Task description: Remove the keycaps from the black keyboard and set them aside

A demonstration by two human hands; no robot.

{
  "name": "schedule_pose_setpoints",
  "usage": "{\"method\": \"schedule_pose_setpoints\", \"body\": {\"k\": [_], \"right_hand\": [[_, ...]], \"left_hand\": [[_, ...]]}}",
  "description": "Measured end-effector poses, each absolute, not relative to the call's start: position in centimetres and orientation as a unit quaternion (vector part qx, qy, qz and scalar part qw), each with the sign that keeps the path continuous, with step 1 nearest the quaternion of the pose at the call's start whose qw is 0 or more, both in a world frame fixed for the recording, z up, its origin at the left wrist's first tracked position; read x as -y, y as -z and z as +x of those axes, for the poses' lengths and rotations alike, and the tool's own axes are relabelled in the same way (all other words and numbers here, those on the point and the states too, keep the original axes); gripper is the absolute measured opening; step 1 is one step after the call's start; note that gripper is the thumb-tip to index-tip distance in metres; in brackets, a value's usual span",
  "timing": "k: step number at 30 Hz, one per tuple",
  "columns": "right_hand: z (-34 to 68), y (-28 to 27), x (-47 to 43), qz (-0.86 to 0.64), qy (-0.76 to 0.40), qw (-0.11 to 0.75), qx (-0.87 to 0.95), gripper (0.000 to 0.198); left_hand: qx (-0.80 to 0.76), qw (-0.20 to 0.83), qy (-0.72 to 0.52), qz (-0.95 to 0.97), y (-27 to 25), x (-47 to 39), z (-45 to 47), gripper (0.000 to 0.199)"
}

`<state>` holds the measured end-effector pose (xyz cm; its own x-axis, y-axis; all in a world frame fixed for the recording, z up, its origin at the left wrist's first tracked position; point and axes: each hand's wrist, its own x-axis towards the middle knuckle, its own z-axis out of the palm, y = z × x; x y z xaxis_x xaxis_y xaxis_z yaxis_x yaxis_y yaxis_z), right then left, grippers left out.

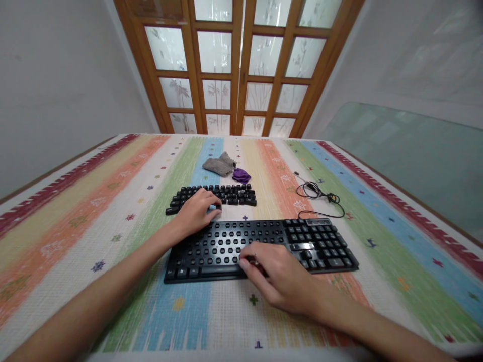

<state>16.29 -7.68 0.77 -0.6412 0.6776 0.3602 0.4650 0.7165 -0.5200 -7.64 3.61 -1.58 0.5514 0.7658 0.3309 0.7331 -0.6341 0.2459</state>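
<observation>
The left hand has fingers either side of a loose keycap just left of centre, grip uncertain, the right hand curls its fingers over the black keyboard at lower centre, hold hidden, and a light, level pinch should avoid scattering the neighbouring caps on the counter.

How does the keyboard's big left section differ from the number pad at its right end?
The left section mostly shows bare posts, while the number pad wears keycaps. The left section is also wider than the number pad. Both are black and belong to one keyboard.
</observation>
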Motion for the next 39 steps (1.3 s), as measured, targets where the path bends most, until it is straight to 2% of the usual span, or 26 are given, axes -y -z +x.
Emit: {"method": "schedule_pose_setpoints", "body": {"k": [4, 9, 15, 23, 27, 31, 34, 39], "right_hand": [[15.7, -1.0, 8.0, -0.318, -0.115, 0.198, 0.920, 0.028], [15.8, -1.7, 6.5, -0.333, -0.149, 0.158, 0.917, 0.032], [16.0, -1.8, 3.7, -0.422, -0.305, 0.209, 0.828, 0.038], [16.2, -0.5, 2.4, -0.470, -0.513, 0.230, 0.680, 0.028], [16.2, -0.2, 2.1, -0.490, -0.566, 0.247, 0.615, 0.028], [16.6, -0.2, 2.2, -0.475, -0.549, 0.302, 0.617, 0.028], [17.0, -0.4, 2.8, -0.450, -0.517, 0.349, 0.639, 0.030], [17.3, -1.0, 3.7, -0.397, -0.488, 0.398, 0.668, 0.034]], "left_hand": [[-0.442, 0.047, -0.202, 0.873, 1.7, -3.5, -7.9, 0.012], [-0.458, 0.043, -0.210, 0.863, 2.0, -3.6, -8.1, 0.014], [-0.454, 0.013, -0.218, 0.864, 2.9, -4.3, -8.5, 0.014], [-0.453, 0.007, -0.228, 0.862, 3.2, -4.5, -8.7, 0.014], [-0.459, 0.021, -0.233, 0.857, 3.2, -4.5, -8.8, 0.017], [-0.463, 0.022, -0.246, 0.851, 2.8, -4.1, -8.6, 0.016], [-0.443, 0.069, -0.284, 0.848, 1.8, -3.2, -7.9, 0.014], [-0.384, 0.312, -0.306, 0.813, 0.1, -1.0, -6.1, 0.026]]}}
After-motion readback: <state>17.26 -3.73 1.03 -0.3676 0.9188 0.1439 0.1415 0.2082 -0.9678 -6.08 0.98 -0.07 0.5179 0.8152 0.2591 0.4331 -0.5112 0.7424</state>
